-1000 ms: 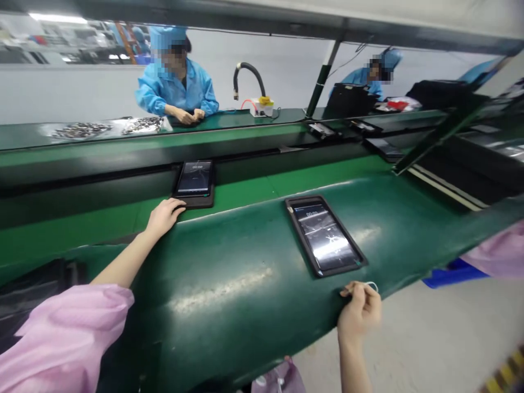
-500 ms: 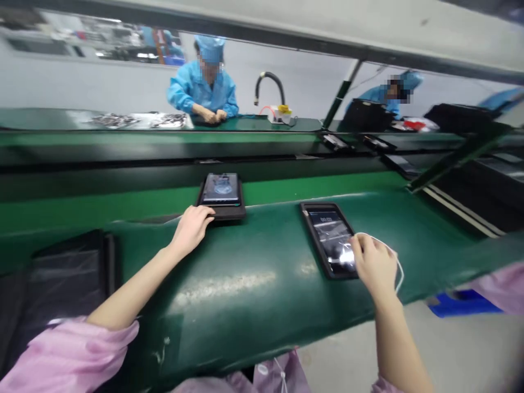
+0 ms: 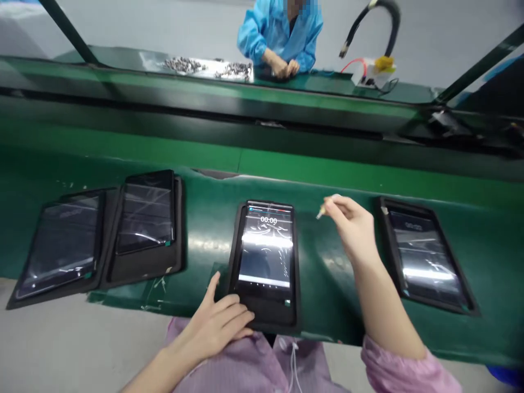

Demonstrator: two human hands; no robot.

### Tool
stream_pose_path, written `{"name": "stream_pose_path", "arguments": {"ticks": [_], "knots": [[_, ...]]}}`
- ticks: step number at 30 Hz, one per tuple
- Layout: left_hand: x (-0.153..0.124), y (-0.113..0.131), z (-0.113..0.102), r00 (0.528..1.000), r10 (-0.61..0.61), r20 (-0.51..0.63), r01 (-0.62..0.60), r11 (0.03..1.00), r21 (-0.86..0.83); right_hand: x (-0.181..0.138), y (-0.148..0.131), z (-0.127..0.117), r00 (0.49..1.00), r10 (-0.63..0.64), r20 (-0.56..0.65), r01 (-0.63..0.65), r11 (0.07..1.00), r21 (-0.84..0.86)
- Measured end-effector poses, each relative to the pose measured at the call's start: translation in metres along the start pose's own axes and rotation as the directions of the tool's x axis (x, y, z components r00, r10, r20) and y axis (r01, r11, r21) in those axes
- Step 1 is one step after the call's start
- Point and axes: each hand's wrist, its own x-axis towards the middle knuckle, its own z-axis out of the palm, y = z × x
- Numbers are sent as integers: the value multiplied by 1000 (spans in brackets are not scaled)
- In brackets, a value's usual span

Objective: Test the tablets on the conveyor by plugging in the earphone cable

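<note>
A black tablet (image 3: 266,248) with a lit screen showing 00:00 lies on the green bench (image 3: 327,262) right in front of me. My left hand (image 3: 219,325) rests on its near left corner, fingers laid over the case edge. My right hand (image 3: 354,226) hovers just right of that tablet, fingers pinched on a small plug (image 3: 321,213) at the end of a thin white cable. A second lit tablet (image 3: 421,254) lies to the right of my right arm.
Two dark tablets (image 3: 145,218) (image 3: 61,243) overlap at the bench's left end. Beyond a green conveyor (image 3: 204,153), a person in blue (image 3: 282,33) works at a far bench with small metal parts (image 3: 204,65). A black hose on a white box (image 3: 374,71) stands at the right.
The tablet that my left hand held at the conveyor now lies at the bench's near edge in front of me. My right hand left the other tablet and lifted the cable plug.
</note>
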Motion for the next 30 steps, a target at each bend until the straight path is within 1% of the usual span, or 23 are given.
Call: {"name": "stream_pose_path", "arguments": {"ticks": [1, 2, 5, 7, 8, 10, 13, 18, 21, 26, 30], "knots": [[-3, 2, -2, 1000, 15, -13, -15, 1000, 15, 8, 3, 13, 996, 48, 71, -50, 998, 35], [-3, 3, -5, 999, -1, -40, 2, 1000, 30, 17, 6, 26, 986, 106, 130, -115, 991, 66], [14, 3, -7, 977, -153, -150, 162, 986, 48, 35, 21, 55, 932, 266, 245, -305, 943, 135], [27, 3, -4, 951, -260, -169, 271, 962, 43, 41, 28, 66, 901, 320, 291, -374, 915, 152], [33, 2, -2, 940, -296, -167, 306, 951, 39, 42, 31, 69, 892, 333, 307, -391, 907, 154], [40, 0, 4, 928, -344, -146, 351, 936, 28, 42, 34, 70, 877, 343, 336, -408, 902, 145], [42, -2, 9, 931, -352, -99, 354, 935, -5, 43, 36, 67, 853, 360, 377, -431, 894, 120], [40, -3, 8, 930, -359, -74, 358, 933, -24, 50, 35, 68, 776, 460, 432, -543, 835, 88], [41, -2, 7, 927, -369, -68, 370, 929, -11, 55, 35, 70, 741, 490, 459, -573, 818, 54], [41, -3, 8, 918, -393, -51, 392, 920, -16, 57, 33, 71, 713, 474, 517, -542, 840, -22], [40, -2, 9, 907, -419, -51, 420, 908, 9, 54, 31, 71, 711, 470, 524, -526, 849, -48]]}}
